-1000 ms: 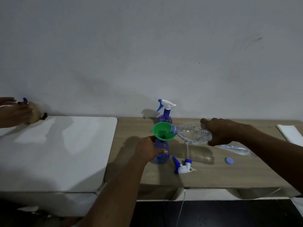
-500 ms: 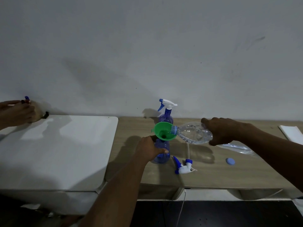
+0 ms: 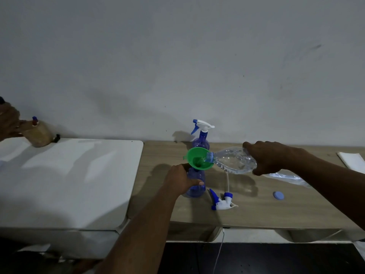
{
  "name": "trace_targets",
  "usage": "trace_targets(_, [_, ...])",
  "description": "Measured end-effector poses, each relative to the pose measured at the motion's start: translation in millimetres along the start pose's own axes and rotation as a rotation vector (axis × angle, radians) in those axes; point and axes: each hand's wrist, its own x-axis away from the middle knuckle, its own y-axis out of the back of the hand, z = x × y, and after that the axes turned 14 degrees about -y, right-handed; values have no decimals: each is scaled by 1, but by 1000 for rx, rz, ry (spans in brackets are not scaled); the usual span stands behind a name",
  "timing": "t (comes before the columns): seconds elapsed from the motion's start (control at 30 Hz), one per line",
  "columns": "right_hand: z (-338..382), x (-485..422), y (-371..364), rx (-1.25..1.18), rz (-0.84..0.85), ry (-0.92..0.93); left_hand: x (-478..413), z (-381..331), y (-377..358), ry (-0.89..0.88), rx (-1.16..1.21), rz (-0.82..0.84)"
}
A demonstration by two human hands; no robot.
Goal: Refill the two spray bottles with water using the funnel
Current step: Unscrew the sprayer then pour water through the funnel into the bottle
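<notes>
- Left hand [image 3: 180,180] grips translucent-blue spray bottle [image 3: 195,191]; green conical funnel [image 3: 194,157] in neck.
- Right hand [image 3: 269,157] holds clear crinkled water bottle [image 3: 231,160] tipped, mouth inside funnel.

The counter [image 3: 256,210] looks like pale wood grain, matt and faintly streaked; the white counter [image 3: 69,175] beside it is smooth with a soft sheen. The funnel [image 3: 194,157] is smooth green plastic. The water bottle [image 3: 233,161] is thin clear plastic, crinkled and glinting. The near spray bottle [image 3: 195,186] and far spray bottle [image 3: 201,142] are translucent violet-blue plastic. The loose spray head [image 3: 222,202] is hard white and blue plastic, and the wall [image 3: 177,56] is flat, scuffed paint.
</notes>
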Motion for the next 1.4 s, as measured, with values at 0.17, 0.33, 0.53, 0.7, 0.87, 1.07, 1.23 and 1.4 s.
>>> trace_targets(0.17, [-1, 0, 0, 14, -13, 2, -1, 1, -1, 11, 27, 9])
trace_targets(0.33, [-2, 0, 0, 13, -14, 3, -1, 2, -1, -3, 11, 19])
trace_targets(0.53, [-4, -2, -3, -12, -17, 7, 0, 1, 1, 0, -15, 22])
trace_targets(0.7, [-6, -4, -15, -164, -3, 15, 2, 0, 1, -1, -11, 34])
trace_targets(0.87, [-4, -3, -34, -487, -38, 23, 1, 1, 1, 13, 11, 25])
trace_targets(1.07, [-8, 5, -50, -842, -205, -70, 1, 2, 1, 23, 35, 28])
trace_targets(1.23, [-10, 5, -61, -1079, -340, -181, 1, 4, -1, -3, 36, 21])
trace_targets(1.4, [-9, -1, -76, -1279, -445, -343, 2, 4, 0, -23, 42, 27])
